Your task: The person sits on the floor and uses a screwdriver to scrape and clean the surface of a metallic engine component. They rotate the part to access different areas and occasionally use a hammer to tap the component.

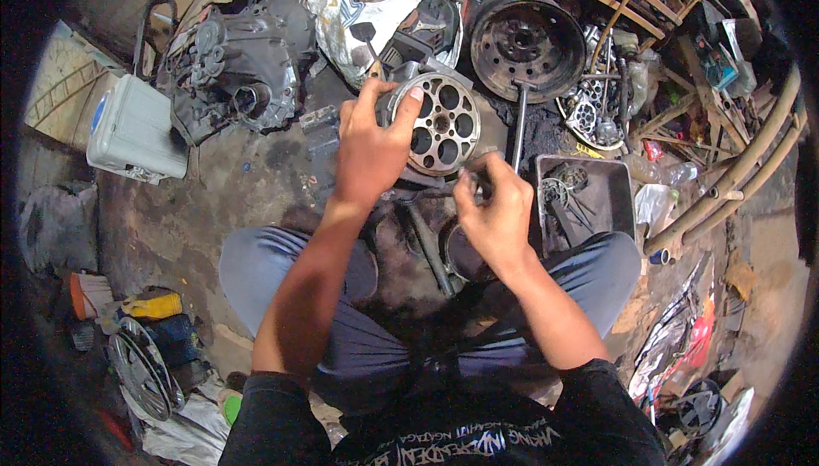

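Far left, at nine o'clock, a grey plastic canister (136,129) lies on the dirty floor (196,210), and just beside it at ten o'clock sits a dark gearbox housing (243,61). Down at seven o'clock there's a hubcap (141,372) by a yellow container (153,304). Moving in: the left hand (368,146) is wrapped around the rim of a round metal pulley with ring of holes (439,123), thumb over its top edge, holding it up just above centre, face tilted toward the camera. Right next to it, the right hand (495,210) is closed, fingers pinched on a small metal tool (469,177) touching the pulley's lower edge. At twelve to one o'clock a black steel wheel rim (526,39) lies flat, with a long bar (518,125) running down from it. At three o'clock, a dark metal tray (618,189) holds small parts, and bamboo poles (734,176) curve along the right edge.
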`<state>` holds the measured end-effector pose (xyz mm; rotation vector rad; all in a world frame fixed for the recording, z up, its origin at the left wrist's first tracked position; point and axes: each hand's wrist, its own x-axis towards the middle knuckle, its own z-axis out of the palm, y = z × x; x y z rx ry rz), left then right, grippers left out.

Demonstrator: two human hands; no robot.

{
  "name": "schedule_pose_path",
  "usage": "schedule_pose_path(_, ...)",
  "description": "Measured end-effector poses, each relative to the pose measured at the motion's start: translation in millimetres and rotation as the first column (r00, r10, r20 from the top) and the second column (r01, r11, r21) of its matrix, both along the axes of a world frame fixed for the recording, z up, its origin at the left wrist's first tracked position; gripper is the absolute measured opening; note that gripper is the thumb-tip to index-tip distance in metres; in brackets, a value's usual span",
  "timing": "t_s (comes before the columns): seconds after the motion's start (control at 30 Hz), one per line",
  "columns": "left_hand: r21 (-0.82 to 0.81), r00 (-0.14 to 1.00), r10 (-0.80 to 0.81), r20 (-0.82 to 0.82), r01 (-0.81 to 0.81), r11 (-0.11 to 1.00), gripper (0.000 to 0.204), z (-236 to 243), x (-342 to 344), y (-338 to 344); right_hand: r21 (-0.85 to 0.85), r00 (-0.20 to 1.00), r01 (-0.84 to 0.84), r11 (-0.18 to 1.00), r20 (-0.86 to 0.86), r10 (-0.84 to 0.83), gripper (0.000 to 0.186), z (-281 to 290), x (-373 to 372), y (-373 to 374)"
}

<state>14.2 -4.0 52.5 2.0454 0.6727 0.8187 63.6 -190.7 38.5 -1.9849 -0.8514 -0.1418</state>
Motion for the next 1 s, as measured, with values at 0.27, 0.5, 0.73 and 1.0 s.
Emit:
schedule_pose_path(0.27, -0.018, 0.999, -0.007, 0.036, 0.008, 1.0, 0.044, -8.3, 2.7, 0.4, 0.091, 0.998, -0.07, 0.993, 0.0, 0.07, 0.015, -4.1, -6.2, 4.5)
schedule_pose_path(0.5, -0.05, 0.999, -0.012, 0.05, 0.014, 0.999, 0.048, -9.1, 1.3, 5.6, 0.225, 0.937, 0.044, 0.973, -0.346, 0.038, 0.012, -12.0, 45.7, -8.1)
schedule_pose_path(0.73, -0.148, 0.996, -0.043, 0.077, 0.054, 0.988, 0.046, -10.8, 1.9, 17.1, 0.298, 0.898, 0.092, 0.95, -0.437, 0.05, 0.02, 2.9, 66.4, -2.6)
schedule_pose_path(1.0, -0.44, 0.961, -0.022, 0.275, 0.147, 0.886, 0.061, -13.9, 7.0, 15.3, 0.376, 0.856, 0.153, 0.914, -0.513, 0.068, 0.029, 1.6, 73.7, 6.6)
